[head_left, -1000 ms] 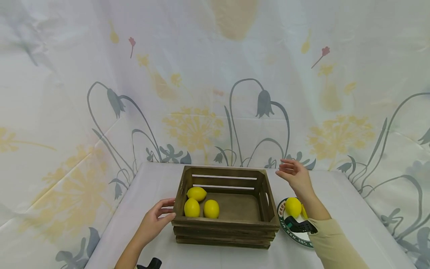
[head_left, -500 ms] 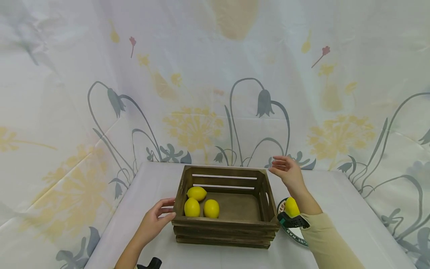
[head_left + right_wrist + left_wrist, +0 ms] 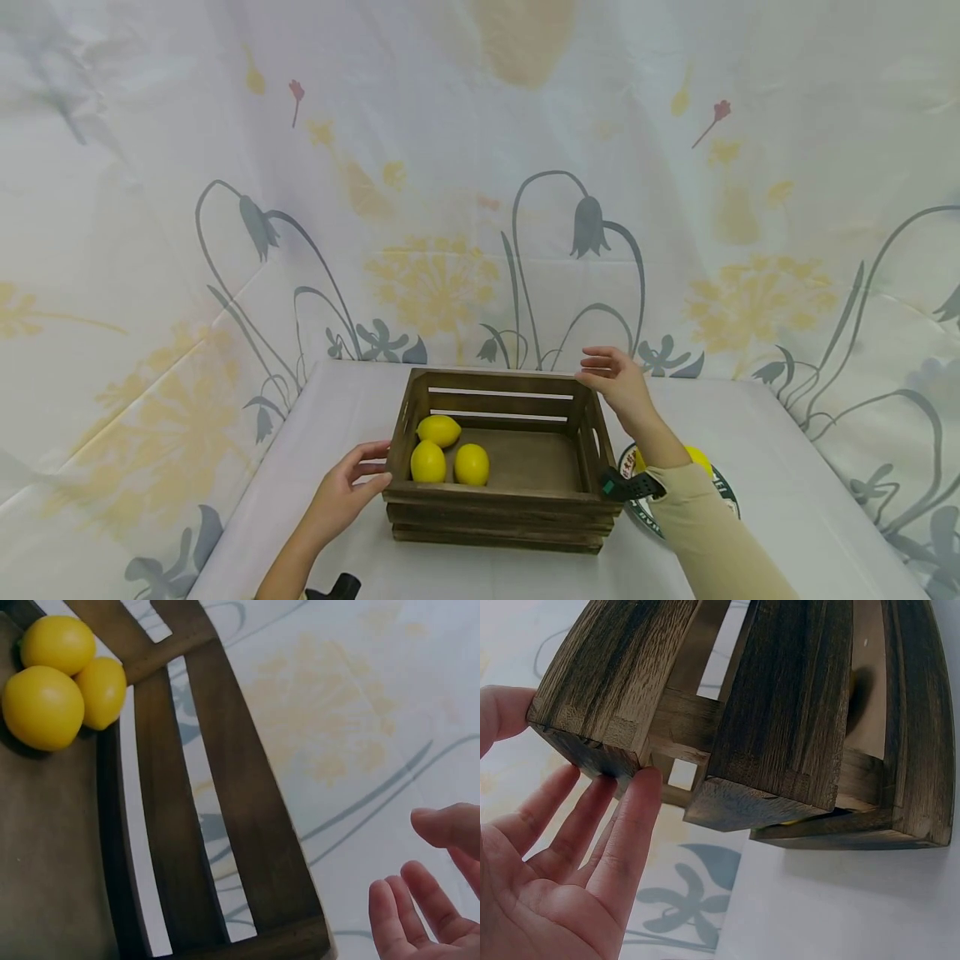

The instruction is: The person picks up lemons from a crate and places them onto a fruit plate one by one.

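Observation:
A dark brown slatted wooden crate [image 3: 501,497] stands in the middle of the white table. Inside its left part lie three yellow lemons [image 3: 472,465], grouped together. My left hand [image 3: 345,492] is at the crate's left end; in the left wrist view, fairly straight fingertips [image 3: 646,784] and the thumb touch the end of the top slat. By the crate's back right corner hovers my right hand [image 3: 628,398], its fingers loosely extended and holding nothing. The right wrist view has that hand apart from the crate.
Right of the crate sits a plate [image 3: 726,493] with a dark green patterned rim, partly hidden by my right forearm. Yellow fruit [image 3: 701,459] shows on it. A pale cloth [image 3: 450,167] with printed flowers hangs behind the table.
My right hand has moved left, from above the plate side to the crate's back right corner. The left hand, crate and lemons inside it stay put.

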Demonstrator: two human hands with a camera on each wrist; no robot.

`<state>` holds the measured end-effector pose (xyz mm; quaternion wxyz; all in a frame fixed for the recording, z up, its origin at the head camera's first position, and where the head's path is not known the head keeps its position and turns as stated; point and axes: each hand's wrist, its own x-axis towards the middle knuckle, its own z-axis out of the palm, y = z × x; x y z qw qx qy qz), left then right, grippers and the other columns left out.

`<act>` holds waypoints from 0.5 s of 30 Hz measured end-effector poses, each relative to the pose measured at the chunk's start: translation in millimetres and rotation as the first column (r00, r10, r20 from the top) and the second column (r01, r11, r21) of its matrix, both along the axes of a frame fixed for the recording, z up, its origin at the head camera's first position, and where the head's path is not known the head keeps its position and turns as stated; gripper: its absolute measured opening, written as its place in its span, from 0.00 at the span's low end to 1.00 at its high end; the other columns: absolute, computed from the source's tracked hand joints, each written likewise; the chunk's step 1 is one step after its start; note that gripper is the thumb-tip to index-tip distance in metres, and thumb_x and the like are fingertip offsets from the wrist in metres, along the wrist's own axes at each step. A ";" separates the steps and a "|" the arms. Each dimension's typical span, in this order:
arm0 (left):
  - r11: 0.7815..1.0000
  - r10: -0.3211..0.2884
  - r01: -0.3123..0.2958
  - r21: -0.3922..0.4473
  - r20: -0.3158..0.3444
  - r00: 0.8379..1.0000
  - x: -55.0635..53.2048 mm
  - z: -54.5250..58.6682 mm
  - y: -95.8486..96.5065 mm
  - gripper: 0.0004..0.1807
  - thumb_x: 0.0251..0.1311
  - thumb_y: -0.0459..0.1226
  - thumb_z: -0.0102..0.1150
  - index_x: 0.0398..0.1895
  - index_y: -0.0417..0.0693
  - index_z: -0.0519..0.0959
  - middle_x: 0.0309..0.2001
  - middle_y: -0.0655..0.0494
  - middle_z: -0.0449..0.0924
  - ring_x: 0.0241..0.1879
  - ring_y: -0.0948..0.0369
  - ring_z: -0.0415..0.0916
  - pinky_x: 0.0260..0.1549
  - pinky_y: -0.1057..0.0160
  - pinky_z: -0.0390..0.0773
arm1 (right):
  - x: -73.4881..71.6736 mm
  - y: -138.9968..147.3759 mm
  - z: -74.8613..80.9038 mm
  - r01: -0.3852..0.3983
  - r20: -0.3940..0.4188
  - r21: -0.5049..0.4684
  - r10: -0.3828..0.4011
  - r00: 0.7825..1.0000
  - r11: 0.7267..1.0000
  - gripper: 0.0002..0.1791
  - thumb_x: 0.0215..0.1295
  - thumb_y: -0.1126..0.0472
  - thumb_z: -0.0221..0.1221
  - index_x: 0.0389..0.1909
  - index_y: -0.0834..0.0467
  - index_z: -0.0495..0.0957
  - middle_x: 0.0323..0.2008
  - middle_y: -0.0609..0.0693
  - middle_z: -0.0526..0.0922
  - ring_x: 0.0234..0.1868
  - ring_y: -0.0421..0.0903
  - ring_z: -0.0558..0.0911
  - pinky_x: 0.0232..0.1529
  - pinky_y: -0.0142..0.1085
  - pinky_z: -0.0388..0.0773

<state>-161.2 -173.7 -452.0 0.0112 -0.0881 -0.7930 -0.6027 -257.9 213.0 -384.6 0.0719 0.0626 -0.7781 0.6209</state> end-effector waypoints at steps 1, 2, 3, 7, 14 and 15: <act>1.000 0.000 0.000 0.000 0.000 1.000 -0.1 0.0 0.0 0.23 0.57 0.33 0.61 0.57 0.40 0.71 0.55 0.45 0.72 0.49 0.50 0.73 0.44 0.61 0.77 | -0.6 -1.2 -0.3 -0.008 0.003 -0.003 0.008 1.000 1.000 0.24 0.58 0.71 0.60 0.56 0.69 0.67 0.48 0.64 0.73 0.44 0.44 0.76 0.44 0.31 0.72; 1.000 0.000 0.000 -0.002 0.001 1.000 -0.2 0.0 0.1 0.23 0.57 0.33 0.61 0.57 0.40 0.71 0.55 0.45 0.72 0.49 0.50 0.73 0.44 0.61 0.77 | -1.2 -2.4 -0.7 -0.015 0.005 -0.007 0.015 1.000 1.000 0.24 0.58 0.71 0.60 0.56 0.69 0.67 0.48 0.64 0.74 0.44 0.45 0.76 0.45 0.31 0.72; 1.000 -0.001 0.001 -0.003 0.000 1.000 -0.3 0.1 0.2 0.23 0.57 0.33 0.61 0.57 0.40 0.71 0.55 0.45 0.72 0.49 0.50 0.73 0.44 0.61 0.77 | -2.1 -3.2 -1.6 -0.022 0.009 -0.004 0.022 1.000 1.000 0.24 0.58 0.71 0.60 0.56 0.70 0.67 0.47 0.63 0.74 0.45 0.46 0.76 0.45 0.32 0.72; 1.000 -0.003 0.003 -0.006 -0.002 1.000 -0.2 0.3 0.4 0.23 0.57 0.33 0.61 0.57 0.40 0.71 0.55 0.44 0.72 0.49 0.50 0.74 0.44 0.61 0.78 | -5.9 -6.8 -5.3 -0.037 0.031 0.015 0.037 0.999 0.999 0.25 0.58 0.70 0.61 0.56 0.69 0.67 0.46 0.63 0.75 0.47 0.52 0.77 0.47 0.36 0.72; 0.999 0.016 -0.015 -0.028 0.011 1.000 0.2 1.1 0.7 0.23 0.57 0.33 0.62 0.56 0.41 0.72 0.54 0.47 0.73 0.48 0.52 0.74 0.43 0.63 0.78 | -14.9 -16.2 -13.4 -0.073 0.056 0.059 0.070 0.996 0.996 0.24 0.56 0.69 0.63 0.54 0.68 0.69 0.46 0.65 0.76 0.48 0.57 0.77 0.48 0.41 0.72; 0.999 0.017 -0.017 -0.031 0.011 1.000 0.4 1.0 0.6 0.23 0.57 0.33 0.62 0.56 0.41 0.72 0.54 0.47 0.73 0.48 0.52 0.74 0.43 0.64 0.78 | -15.8 -17.7 -14.7 -0.085 0.057 0.069 0.081 0.995 0.994 0.24 0.55 0.69 0.63 0.54 0.68 0.69 0.46 0.66 0.76 0.48 0.57 0.78 0.48 0.41 0.73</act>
